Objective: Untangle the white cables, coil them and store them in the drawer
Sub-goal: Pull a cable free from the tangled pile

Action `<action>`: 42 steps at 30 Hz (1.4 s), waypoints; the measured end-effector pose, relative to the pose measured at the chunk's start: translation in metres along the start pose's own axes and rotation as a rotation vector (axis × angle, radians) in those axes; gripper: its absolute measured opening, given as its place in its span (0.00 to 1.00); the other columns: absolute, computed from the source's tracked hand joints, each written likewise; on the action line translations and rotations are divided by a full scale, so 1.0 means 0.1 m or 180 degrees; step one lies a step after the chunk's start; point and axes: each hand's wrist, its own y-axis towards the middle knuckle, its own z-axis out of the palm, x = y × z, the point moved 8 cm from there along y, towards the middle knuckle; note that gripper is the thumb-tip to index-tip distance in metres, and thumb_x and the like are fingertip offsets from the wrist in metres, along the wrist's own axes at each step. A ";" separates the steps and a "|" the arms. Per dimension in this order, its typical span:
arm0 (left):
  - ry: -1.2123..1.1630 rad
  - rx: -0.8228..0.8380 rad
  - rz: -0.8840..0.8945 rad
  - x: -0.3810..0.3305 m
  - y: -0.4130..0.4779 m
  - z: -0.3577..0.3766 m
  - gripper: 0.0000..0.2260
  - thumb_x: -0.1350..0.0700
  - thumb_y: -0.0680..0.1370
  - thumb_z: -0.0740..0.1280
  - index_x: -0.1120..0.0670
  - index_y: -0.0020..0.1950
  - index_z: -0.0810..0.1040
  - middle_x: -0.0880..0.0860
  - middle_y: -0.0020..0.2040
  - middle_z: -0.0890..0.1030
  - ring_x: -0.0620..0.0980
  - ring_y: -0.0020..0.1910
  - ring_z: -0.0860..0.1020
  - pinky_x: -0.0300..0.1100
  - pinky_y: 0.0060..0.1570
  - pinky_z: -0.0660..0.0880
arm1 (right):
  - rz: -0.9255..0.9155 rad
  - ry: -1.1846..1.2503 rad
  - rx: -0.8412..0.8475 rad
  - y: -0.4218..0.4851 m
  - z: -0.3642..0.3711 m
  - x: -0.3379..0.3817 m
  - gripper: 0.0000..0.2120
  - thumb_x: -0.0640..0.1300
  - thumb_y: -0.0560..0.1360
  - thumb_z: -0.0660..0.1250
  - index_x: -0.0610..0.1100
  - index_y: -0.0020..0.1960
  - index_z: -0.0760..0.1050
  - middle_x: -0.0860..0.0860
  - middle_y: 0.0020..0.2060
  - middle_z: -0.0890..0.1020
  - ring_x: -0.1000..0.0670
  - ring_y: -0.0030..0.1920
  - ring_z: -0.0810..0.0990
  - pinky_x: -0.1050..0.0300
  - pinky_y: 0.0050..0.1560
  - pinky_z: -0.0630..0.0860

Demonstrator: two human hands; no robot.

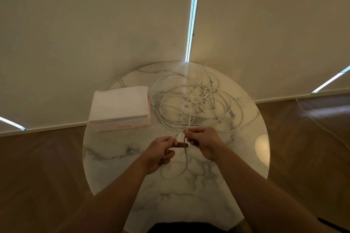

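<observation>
Thin white tangled cables lie far-centre on the round marble table. My left hand and right hand each pinch one near-to-far strand; the right sits nearer the heap.

Home-like room: marble table, roller blinds, wooden floor.

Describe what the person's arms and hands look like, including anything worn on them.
The left forearm and right forearm are bare down to the frame's lower edge; no sleeves show. The left hand and right hand are ungloved, and no watch, bracelet or ring is visible. Only a strip of dark garment shows at the bottom edge, between the arms.
</observation>
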 end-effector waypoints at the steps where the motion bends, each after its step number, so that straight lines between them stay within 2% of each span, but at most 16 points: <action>1: -0.0085 0.0012 0.0006 0.00 0.00 0.03 0.13 0.57 0.85 0.54 0.57 0.42 0.70 0.60 0.54 0.83 0.45 0.24 0.56 0.35 0.22 0.53 | 0.0039 0.0035 -0.0028 0.01 -0.01 0.01 0.06 0.31 0.70 0.74 0.33 0.46 0.81 0.43 0.34 0.81 0.51 0.30 0.73 0.60 0.31 0.70; 4: -0.0310 -0.0004 0.0056 -0.03 0.00 0.09 0.13 0.58 0.84 0.54 0.57 0.41 0.70 0.57 0.43 0.79 0.44 0.24 0.56 0.35 0.21 0.53 | 0.0342 0.0265 -0.0099 0.06 -0.05 -0.03 0.07 0.32 0.70 0.74 0.34 0.48 0.80 0.46 0.35 0.78 0.53 0.30 0.67 0.59 0.29 0.62; 7: -0.0376 0.0049 0.0125 -0.08 -0.01 0.13 0.13 0.59 0.84 0.53 0.55 0.40 0.69 0.53 0.36 0.73 0.43 0.23 0.55 0.33 0.19 0.53 | 0.0684 0.0784 0.0123 0.08 0.04 -0.03 0.02 0.35 0.72 0.65 0.39 0.41 0.76 0.48 0.33 0.75 0.52 0.30 0.68 0.59 0.30 0.62; 10: -0.0273 0.0100 0.0092 -0.03 -0.07 0.03 0.14 0.58 0.85 0.53 0.54 0.39 0.68 0.52 0.33 0.71 0.43 0.23 0.54 0.32 0.20 0.51 | 0.0794 0.1483 0.0122 0.18 0.07 0.14 0.11 0.40 0.74 0.61 0.42 0.33 0.71 0.48 0.28 0.73 0.51 0.29 0.70 0.58 0.33 0.67; 12: -0.0173 0.0099 0.0006 0.06 -0.13 -0.11 0.14 0.57 0.85 0.53 0.54 0.39 0.68 0.52 0.33 0.70 0.42 0.22 0.53 0.32 0.20 0.50 | 0.0786 0.1666 -0.0005 0.26 0.02 0.27 0.15 0.42 0.79 0.61 0.41 0.34 0.71 0.47 0.24 0.73 0.49 0.29 0.72 0.56 0.35 0.73; 16: -0.0184 0.0138 -0.0138 0.17 -0.22 -0.34 0.15 0.57 0.84 0.53 0.55 0.38 0.68 0.52 0.33 0.69 0.41 0.22 0.52 0.31 0.19 0.50 | 0.0482 0.0930 -0.0093 0.36 -0.02 0.52 0.08 0.40 0.81 0.61 0.39 0.44 0.74 0.45 0.25 0.73 0.47 0.27 0.75 0.56 0.29 0.78; 18: -0.0190 0.0121 -0.0129 0.17 -0.23 -0.37 0.15 0.58 0.84 0.53 0.55 0.38 0.68 0.53 0.33 0.69 0.41 0.22 0.52 0.31 0.19 0.51 | 0.0181 0.0684 0.0074 0.35 0.04 0.74 0.07 0.38 0.82 0.60 0.39 0.48 0.75 0.45 0.27 0.75 0.48 0.27 0.76 0.56 0.29 0.78; 21: -0.0304 0.0048 -0.0019 0.12 -0.22 -0.38 0.15 0.58 0.84 0.54 0.55 0.38 0.68 0.53 0.32 0.70 0.42 0.22 0.52 0.32 0.21 0.49 | -0.0456 0.1065 0.0756 0.23 0.21 1.24 0.07 0.32 0.79 0.60 0.37 0.49 0.76 0.45 0.34 0.79 0.49 0.31 0.79 0.56 0.33 0.79; 23: -0.0405 0.0025 0.0059 0.06 -0.19 -0.39 0.15 0.57 0.84 0.54 0.55 0.38 0.69 0.53 0.32 0.71 0.42 0.22 0.52 0.33 0.22 0.48 | -0.0608 0.1208 0.0967 0.17 0.25 1.42 0.06 0.33 0.78 0.61 0.37 0.49 0.76 0.45 0.35 0.78 0.50 0.30 0.76 0.56 0.33 0.76; 26: -0.0213 0.0016 0.0068 0.00 -0.17 -0.38 0.16 0.57 0.84 0.54 0.55 0.38 0.69 0.52 0.33 0.70 0.43 0.23 0.52 0.34 0.22 0.49 | -0.0402 0.0613 0.0452 0.22 0.09 1.33 0.10 0.42 0.81 0.60 0.36 0.55 0.75 0.47 0.27 0.67 0.52 0.25 0.63 0.59 0.26 0.64; 28: -0.0138 0.0027 0.0037 0.01 -0.17 -0.36 0.15 0.57 0.84 0.54 0.55 0.38 0.69 0.52 0.32 0.70 0.43 0.23 0.52 0.33 0.21 0.50 | -0.0457 0.0117 0.0290 0.23 0.00 1.29 0.13 0.43 0.82 0.59 0.35 0.58 0.75 0.48 0.26 0.62 0.52 0.23 0.60 0.61 0.24 0.62; 31: -0.0138 0.0045 -0.0006 0.07 -0.19 -0.34 0.15 0.57 0.84 0.54 0.56 0.38 0.69 0.53 0.32 0.70 0.42 0.23 0.52 0.33 0.21 0.50 | -0.1033 0.0609 0.0866 0.08 0.04 1.53 0.10 0.36 0.81 0.60 0.33 0.56 0.77 0.47 0.28 0.72 0.52 0.27 0.69 0.59 0.30 0.71; 33: -0.0202 0.0074 0.0000 0.10 -0.20 -0.32 0.15 0.57 0.84 0.54 0.56 0.38 0.69 0.53 0.33 0.70 0.42 0.23 0.52 0.34 0.22 0.49 | -0.1124 0.0942 0.1025 0.03 0.03 1.64 0.08 0.34 0.79 0.60 0.33 0.53 0.78 0.46 0.32 0.76 0.52 0.30 0.71 0.60 0.32 0.72; 38: -0.0114 0.0110 0.0005 0.05 -0.22 -0.28 0.15 0.58 0.84 0.54 0.57 0.38 0.69 0.53 0.32 0.71 0.43 0.23 0.52 0.35 0.22 0.49 | -0.0654 -0.0291 0.0129 0.15 -0.19 1.34 0.12 0.40 0.82 0.60 0.33 0.54 0.78 0.48 0.25 0.65 0.53 0.23 0.59 0.62 0.22 0.57; 40: -0.0121 0.0092 0.0010 0.06 -0.23 -0.30 0.15 0.58 0.84 0.54 0.57 0.38 0.69 0.53 0.32 0.71 0.43 0.23 0.52 0.35 0.22 0.49 | -0.0778 -0.0165 0.0210 0.12 -0.19 1.39 0.12 0.39 0.83 0.58 0.33 0.55 0.78 0.48 0.24 0.67 0.53 0.23 0.61 0.62 0.22 0.60; 42: -0.0147 0.0077 0.0014 0.07 -0.24 -0.31 0.15 0.58 0.84 0.54 0.57 0.38 0.69 0.53 0.32 0.71 0.43 0.23 0.52 0.34 0.22 0.49 | -0.1008 0.0315 0.0393 0.06 -0.16 1.55 0.09 0.36 0.82 0.59 0.34 0.54 0.78 0.46 0.27 0.75 0.52 0.24 0.68 0.60 0.26 0.70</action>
